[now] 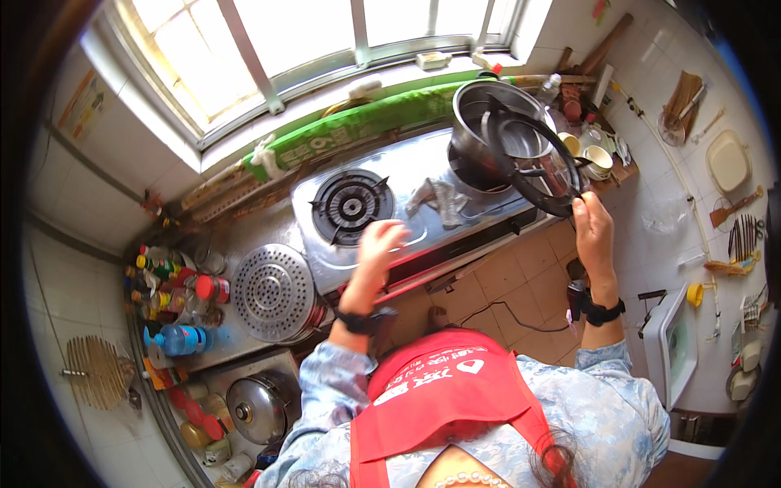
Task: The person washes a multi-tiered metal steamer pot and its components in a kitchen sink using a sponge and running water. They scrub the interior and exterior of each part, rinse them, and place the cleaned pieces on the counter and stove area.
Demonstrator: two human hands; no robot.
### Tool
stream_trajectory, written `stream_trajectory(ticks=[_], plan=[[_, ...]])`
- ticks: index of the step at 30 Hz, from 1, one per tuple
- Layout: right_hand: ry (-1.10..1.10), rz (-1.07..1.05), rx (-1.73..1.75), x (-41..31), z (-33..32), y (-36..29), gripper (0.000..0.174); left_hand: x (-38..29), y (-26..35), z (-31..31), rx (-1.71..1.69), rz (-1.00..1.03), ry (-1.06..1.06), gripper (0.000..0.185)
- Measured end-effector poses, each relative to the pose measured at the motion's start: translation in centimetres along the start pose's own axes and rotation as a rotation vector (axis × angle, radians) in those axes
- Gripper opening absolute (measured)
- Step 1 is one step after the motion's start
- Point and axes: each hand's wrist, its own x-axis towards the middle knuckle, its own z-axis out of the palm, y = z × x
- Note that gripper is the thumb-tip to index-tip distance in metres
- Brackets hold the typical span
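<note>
My right hand [593, 229] grips the near edge of a black pot-support ring [525, 186], which is lifted and tilted in front of a steel pot [482, 122]. That pot stands over the right burner of the steel gas stove [366, 168]. My left hand [381, 244] is held above the stove's front edge, its fingers partly curled with nothing seen in them. Close to it is the left burner [352, 207], bare of any pot. A crumpled grey cloth [439, 201] lies on the stove top between the two burners.
Left of the stove sits a perforated steamer tray [273, 293] on a pot, beside bottles and jars, including a blue bottle [180, 340]. A lidded steel pot [259, 409] stands lower left. Cups [597, 160] crowd the right corner. A black cable [506, 311] crosses the tiled floor.
</note>
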Motion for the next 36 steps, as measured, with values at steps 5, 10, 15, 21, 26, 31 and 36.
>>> stream_trajectory(ticks=[5, 10, 15, 21, 26, 31, 36], plan=[[0.092, 0.1, -0.222, -3.4, -5.9, 8.5, 0.019, 9.3, -1.9, 19.8, -0.273, -0.49, -0.501, 0.071], [0.105, 0.205, -0.424, -8.7, -8.1, 14.5, 0.02, 17.9, -5.7, 30.2, -0.705, -0.57, -0.217, 0.047], [0.017, 0.287, -0.407, -11.6, -7.4, 17.8, 0.02, 20.3, -7.1, 31.2, -0.845, -0.459, -0.011, 0.022], [-0.04, 0.303, -0.345, -9.9, -3.2, 20.4, 0.018, 16.7, -2.9, 23.8, -0.746, -0.388, -0.022, 0.027], [0.033, 0.142, -0.267, -5.3, 2.1, 21.7, 0.013, 9.9, 2.8, 16.1, -0.673, -0.208, 0.087, 0.035], [-0.009, -0.094, -0.244, 0.8, 9.6, 22.6, 0.01, 3.3, 9.0, 8.5, -0.51, -0.01, 0.15, 0.042], [-0.023, -0.199, -0.213, 4.3, 17.2, 22.7, 0.011, -1.9, 11.3, 4.6, -0.379, 0.162, 0.259, 0.04]])
